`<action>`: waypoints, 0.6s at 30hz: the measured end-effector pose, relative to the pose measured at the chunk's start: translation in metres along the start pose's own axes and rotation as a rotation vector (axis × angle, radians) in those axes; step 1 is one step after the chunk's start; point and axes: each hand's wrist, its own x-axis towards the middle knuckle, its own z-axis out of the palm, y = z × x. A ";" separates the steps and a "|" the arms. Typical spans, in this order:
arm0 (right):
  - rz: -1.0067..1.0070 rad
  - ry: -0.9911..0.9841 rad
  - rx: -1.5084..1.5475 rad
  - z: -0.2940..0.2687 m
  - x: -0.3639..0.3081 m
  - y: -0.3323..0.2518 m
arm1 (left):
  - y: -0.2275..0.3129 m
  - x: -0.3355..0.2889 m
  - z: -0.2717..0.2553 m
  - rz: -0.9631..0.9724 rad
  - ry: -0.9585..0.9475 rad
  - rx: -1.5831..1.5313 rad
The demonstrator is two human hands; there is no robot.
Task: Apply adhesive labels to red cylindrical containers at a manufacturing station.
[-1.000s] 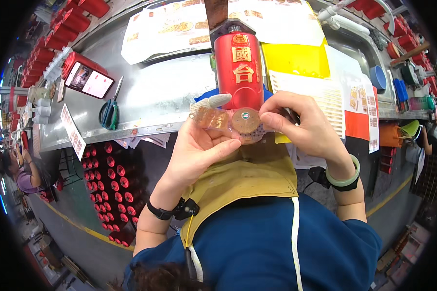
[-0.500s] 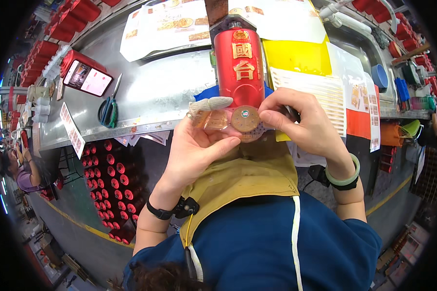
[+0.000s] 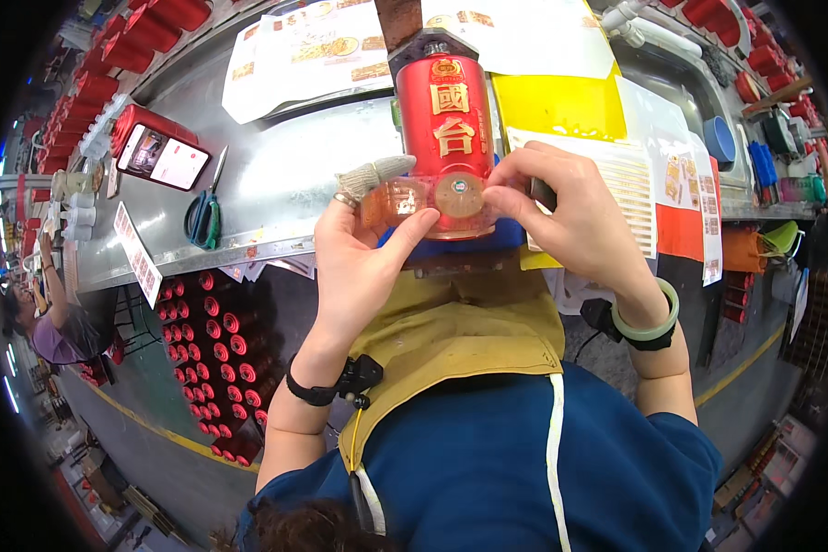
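Okay, we've raised the film (image 3: 401,200), left hand (image 3: 359,256) and right hand (image 3: 580,207) pinching it. Disc (image 3: 459,195) looks roughly centred on the bottle (image 3: 453,120) now.

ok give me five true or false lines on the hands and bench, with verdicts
1. The left hand holds a clear sticker strip. True.
2. The scissors lie left of the red bottle. True.
3. The right hand rests on the scissors. False: it is at the edge of the round gold sticker.
4. A yellow sheet lies right of the red bottle. True.
5. The smartphone has a dark screen. False: its screen is lit.
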 end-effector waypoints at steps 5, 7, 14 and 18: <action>-0.034 0.053 -0.079 0.002 0.006 0.008 | -0.001 0.005 0.003 0.012 0.012 0.019; -0.052 0.074 -0.091 0.004 0.007 0.012 | -0.002 0.006 0.001 0.015 0.002 0.061; 0.140 -0.044 0.151 -0.002 0.009 0.024 | -0.011 0.017 -0.010 -0.048 0.047 0.016; 0.207 -0.049 0.242 0.002 0.008 0.031 | -0.016 0.020 -0.012 -0.112 0.040 -0.029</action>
